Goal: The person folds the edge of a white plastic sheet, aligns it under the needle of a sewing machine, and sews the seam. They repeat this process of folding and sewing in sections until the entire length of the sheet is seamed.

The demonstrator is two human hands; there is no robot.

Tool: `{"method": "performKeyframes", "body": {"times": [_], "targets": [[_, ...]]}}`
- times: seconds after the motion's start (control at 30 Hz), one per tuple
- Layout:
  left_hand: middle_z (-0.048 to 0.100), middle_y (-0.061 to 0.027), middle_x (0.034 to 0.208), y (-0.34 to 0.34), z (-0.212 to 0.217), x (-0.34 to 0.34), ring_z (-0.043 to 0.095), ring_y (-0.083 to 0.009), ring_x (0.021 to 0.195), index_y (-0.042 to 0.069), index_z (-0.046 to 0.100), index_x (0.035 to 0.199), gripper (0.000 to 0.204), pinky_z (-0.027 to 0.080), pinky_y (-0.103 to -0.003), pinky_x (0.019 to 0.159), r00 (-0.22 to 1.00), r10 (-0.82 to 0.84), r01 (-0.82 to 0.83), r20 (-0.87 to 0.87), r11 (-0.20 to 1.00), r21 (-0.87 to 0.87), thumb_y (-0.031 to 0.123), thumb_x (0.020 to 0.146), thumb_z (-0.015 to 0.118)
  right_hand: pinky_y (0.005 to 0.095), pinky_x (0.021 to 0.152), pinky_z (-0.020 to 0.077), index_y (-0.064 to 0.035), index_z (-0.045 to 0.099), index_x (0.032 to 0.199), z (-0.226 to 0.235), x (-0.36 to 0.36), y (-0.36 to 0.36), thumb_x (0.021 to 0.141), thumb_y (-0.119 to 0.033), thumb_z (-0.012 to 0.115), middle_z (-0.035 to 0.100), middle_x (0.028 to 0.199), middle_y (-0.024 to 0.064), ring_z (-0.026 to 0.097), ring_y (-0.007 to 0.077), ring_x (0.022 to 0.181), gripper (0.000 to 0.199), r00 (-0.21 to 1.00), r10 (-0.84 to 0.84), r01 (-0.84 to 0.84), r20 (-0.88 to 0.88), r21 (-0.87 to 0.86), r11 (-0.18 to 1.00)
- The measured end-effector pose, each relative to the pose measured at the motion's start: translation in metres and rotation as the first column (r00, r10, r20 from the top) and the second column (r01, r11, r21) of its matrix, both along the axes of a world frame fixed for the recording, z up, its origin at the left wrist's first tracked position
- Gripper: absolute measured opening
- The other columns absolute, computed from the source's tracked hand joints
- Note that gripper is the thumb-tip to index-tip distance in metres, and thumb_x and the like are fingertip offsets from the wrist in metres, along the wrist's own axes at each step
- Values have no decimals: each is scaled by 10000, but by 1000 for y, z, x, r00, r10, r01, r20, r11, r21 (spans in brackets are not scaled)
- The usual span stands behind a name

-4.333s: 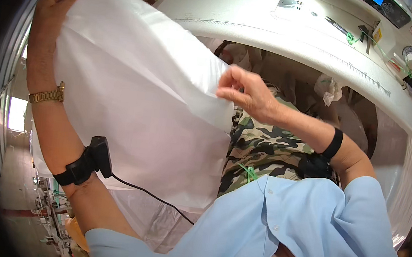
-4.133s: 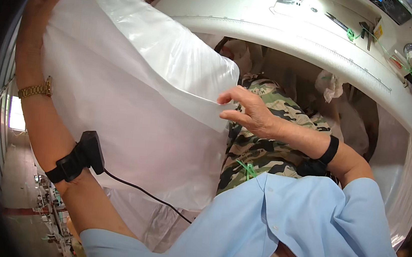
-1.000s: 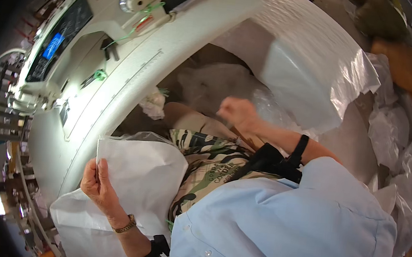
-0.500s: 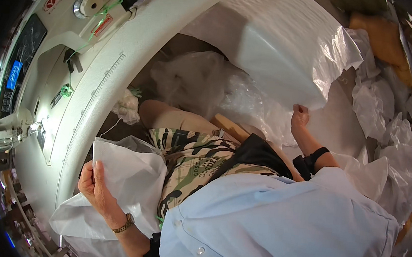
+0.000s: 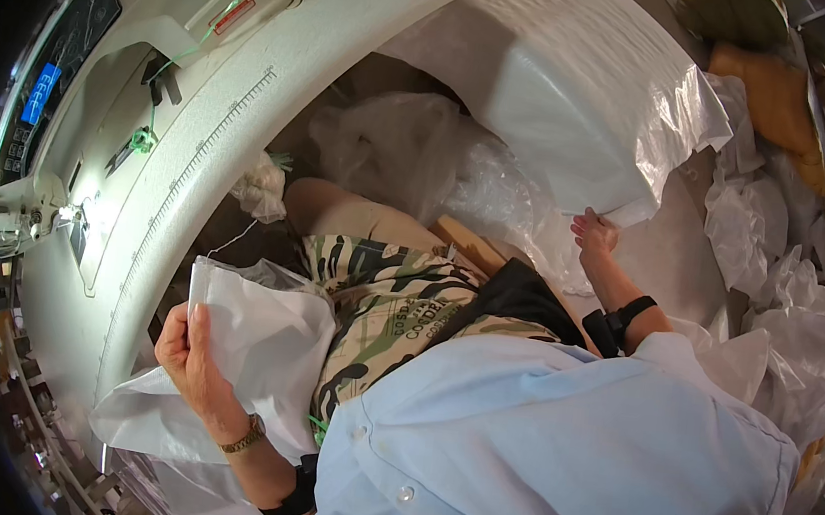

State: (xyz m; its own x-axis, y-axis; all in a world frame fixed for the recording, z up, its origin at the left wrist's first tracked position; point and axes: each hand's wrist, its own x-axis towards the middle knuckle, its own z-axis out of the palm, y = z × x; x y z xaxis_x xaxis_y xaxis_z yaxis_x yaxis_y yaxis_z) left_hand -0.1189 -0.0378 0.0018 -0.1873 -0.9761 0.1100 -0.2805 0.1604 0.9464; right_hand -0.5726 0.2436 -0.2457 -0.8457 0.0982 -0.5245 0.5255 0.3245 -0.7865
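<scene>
My left hand (image 5: 183, 354) grips the edge of a white bag (image 5: 258, 337) that hangs folded beside my knee, under the white machine table (image 5: 247, 109). My right hand (image 5: 594, 232) is stretched out to my right and pinches the lower corner of a tall stack of white bags wrapped in clear plastic (image 5: 589, 105). Both wrists wear black bands, and a gold watch sits on the left one. My lap in camouflage shorts (image 5: 397, 306) lies between the two hands.
A sewing machine head with a dial and a small lit panel (image 5: 60, 70) stands on the table at the left. Crumpled clear plastic (image 5: 413, 157) lies under the table. More piles of white bags (image 5: 781, 286) and brown sacks (image 5: 772, 89) fill the right side.
The bag held up and spread in both hands has come down to my left side. My right hand let go of it and reached right to the wrapped stack.
</scene>
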Motion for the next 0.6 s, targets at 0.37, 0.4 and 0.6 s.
{"method": "performKeyframes", "body": {"times": [0.37,0.4,0.6], "targets": [[449,81,663,-1,-8,3,314,-13,620,2,623,788,235,208,-197,553,998,-61,62,-22,997,46,181,940,640,348,773,518,-56,622,1046,23,-1,-10,892,-242,680,638,1012,45,631,167,934,248,971,48,-155,-234,-465,872],[451,81,663,-1,-8,4,316,-12,620,2,622,789,233,208,-196,551,998,-61,61,-20,997,46,179,939,639,348,773,518,-56,622,1046,27,-11,-11,892,-242,680,638,1012,45,631,167,934,248,970,46,-157,-239,-468,870],[443,84,657,-1,-6,4,317,-13,614,5,603,768,247,221,-201,547,997,-33,37,-64,997,65,183,934,645,303,620,456,-67,640,938,69,-116,6,899,-316,680,608,847,11,555,121,743,255,873,-169,-6,-457,-358,934]]}}
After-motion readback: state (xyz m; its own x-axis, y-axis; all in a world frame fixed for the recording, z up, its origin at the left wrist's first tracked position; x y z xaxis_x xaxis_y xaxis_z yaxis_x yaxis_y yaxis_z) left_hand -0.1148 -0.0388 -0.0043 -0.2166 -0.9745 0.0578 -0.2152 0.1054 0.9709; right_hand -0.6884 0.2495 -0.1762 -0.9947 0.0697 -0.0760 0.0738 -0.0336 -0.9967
